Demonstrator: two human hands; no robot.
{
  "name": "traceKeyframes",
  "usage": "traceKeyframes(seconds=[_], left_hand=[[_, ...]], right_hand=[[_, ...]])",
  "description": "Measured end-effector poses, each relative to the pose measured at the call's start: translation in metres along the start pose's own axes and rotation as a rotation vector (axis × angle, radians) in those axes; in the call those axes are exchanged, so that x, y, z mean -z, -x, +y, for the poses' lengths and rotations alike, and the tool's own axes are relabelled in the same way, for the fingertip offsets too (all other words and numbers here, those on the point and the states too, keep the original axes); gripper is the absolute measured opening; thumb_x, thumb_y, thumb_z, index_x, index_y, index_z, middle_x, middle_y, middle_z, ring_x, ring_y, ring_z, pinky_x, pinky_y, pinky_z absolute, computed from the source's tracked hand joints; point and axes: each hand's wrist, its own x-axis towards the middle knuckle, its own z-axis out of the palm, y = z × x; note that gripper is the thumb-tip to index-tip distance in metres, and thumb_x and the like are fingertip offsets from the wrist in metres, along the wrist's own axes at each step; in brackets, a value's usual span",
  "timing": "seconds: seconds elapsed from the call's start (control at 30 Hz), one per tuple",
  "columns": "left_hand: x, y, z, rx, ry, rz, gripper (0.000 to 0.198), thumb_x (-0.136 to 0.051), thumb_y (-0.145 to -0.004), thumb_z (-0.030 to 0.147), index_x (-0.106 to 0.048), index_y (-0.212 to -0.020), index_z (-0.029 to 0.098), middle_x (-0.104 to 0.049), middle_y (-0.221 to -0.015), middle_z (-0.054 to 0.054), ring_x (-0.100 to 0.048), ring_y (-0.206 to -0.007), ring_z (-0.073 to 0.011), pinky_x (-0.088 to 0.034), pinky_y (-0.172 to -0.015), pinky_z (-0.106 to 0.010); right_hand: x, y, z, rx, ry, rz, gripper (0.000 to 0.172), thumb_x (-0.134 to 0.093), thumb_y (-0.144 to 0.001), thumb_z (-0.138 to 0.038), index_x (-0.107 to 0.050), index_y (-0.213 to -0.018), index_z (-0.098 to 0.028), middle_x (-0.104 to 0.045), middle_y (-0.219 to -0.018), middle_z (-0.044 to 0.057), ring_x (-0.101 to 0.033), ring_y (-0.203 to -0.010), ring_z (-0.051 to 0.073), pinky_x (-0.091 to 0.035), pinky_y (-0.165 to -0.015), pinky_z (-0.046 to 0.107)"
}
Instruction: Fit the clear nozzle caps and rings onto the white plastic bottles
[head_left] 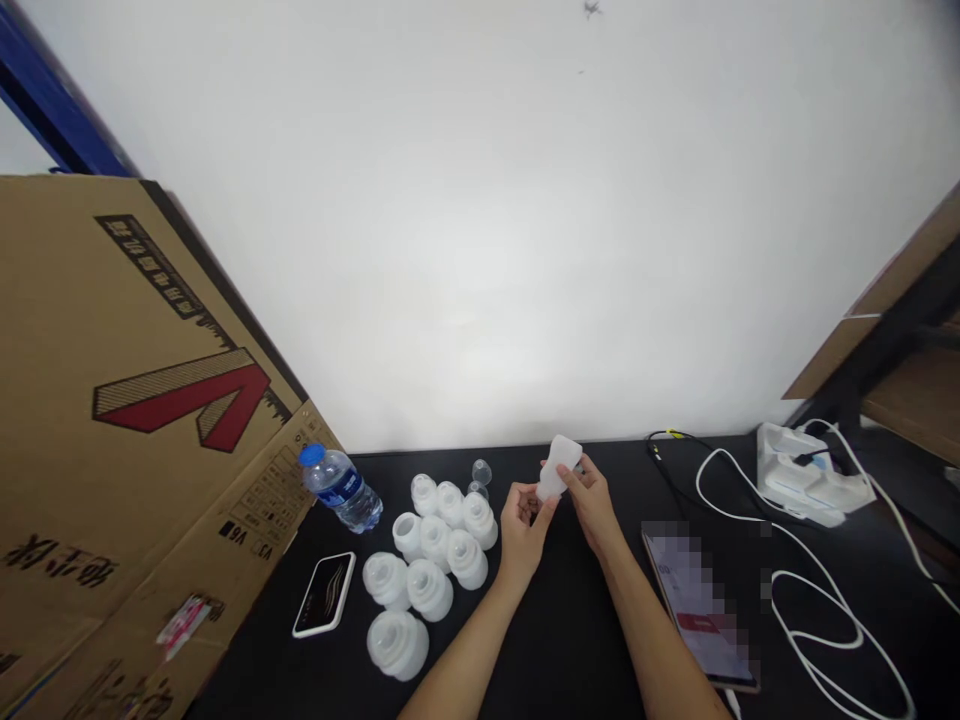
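In front of me, above the black table, my left hand (525, 520) and my right hand (589, 490) hold a white, translucent baby bottle (559, 468) between them. The bottle is tilted, its broad end up and away from me. My left fingers are closed round its lower end, and the right thumb presses its side; the right fingers behind are partly hidden. Left of my hands, several white baby bottles (435, 542) with nipples stand close together. One bottle (407, 535) among them has an open top. Two small clear nipples (481, 472) lie behind the group.
A water bottle (343, 488) with a blue cap leans by a large cardboard box (135, 420) at left. A white-framed device (324, 595) lies nearby. To the right are a phone (697, 600), white cables (817, 580) and a white power strip (810, 475). A white wall (480, 250) rises behind.
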Motion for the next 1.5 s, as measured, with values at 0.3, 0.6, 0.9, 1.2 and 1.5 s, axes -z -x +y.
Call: traceKeyframes(seconds=[0.3,0.6,0.9,1.2,1.5], left_hand=[[-0.002,-0.002,0.008,0.059,0.056,0.038,0.052,-0.084,-0.086,0.064,-0.071,-0.109,0.019,-0.075,-0.098,-0.008,-0.072,-0.086,-0.0215,-0.058,-0.08,-0.034],[0.002,0.001,0.008,-0.116,-0.092,0.046,0.038,-0.079,-0.096,0.051,-0.071,-0.116,0.019,-0.074,-0.107,-0.009,-0.071,-0.103,-0.0246,-0.055,-0.095,-0.037],[-0.001,0.004,0.01,-0.085,-0.088,-0.055,0.071,-0.094,-0.08,0.039,-0.065,-0.143,0.024,-0.073,-0.131,-0.014,-0.072,-0.11,-0.0287,-0.059,-0.091,-0.042],[0.005,-0.002,0.002,-0.04,-0.034,0.08,0.054,-0.085,-0.088,0.055,-0.07,-0.127,0.019,-0.074,-0.128,-0.014,-0.068,-0.127,-0.0334,-0.047,-0.118,-0.051],[0.002,0.0,0.012,0.025,0.035,0.087,0.061,-0.076,-0.09,0.071,-0.073,-0.122,0.019,-0.077,-0.11,-0.012,-0.071,-0.114,-0.0314,-0.054,-0.105,-0.043]], right_hand=[[0.003,0.0,-0.009,0.044,-0.036,0.099,0.061,-0.085,-0.087,-0.057,-0.071,-0.139,-0.029,-0.08,-0.13,0.011,-0.077,-0.103,0.027,-0.063,-0.088,0.039],[0.003,0.0,-0.006,0.033,-0.01,0.122,0.067,-0.087,-0.085,-0.062,-0.073,-0.139,-0.025,-0.082,-0.117,0.01,-0.077,-0.105,0.03,-0.064,-0.091,0.04],[0.012,-0.01,0.0,-0.054,-0.049,0.183,0.069,-0.058,-0.093,-0.084,-0.076,-0.12,-0.023,-0.084,-0.116,0.013,-0.08,-0.103,0.034,-0.067,-0.085,0.047],[0.014,-0.006,0.009,0.164,0.493,0.123,0.045,-0.087,-0.075,-0.064,-0.085,-0.094,-0.023,-0.084,-0.108,0.013,-0.077,-0.095,0.033,-0.061,-0.089,0.048],[0.035,-0.012,0.019,0.125,0.486,0.301,0.047,-0.078,-0.084,-0.061,-0.078,-0.112,-0.023,-0.082,-0.114,0.012,-0.075,-0.093,0.029,-0.062,-0.077,0.041]])
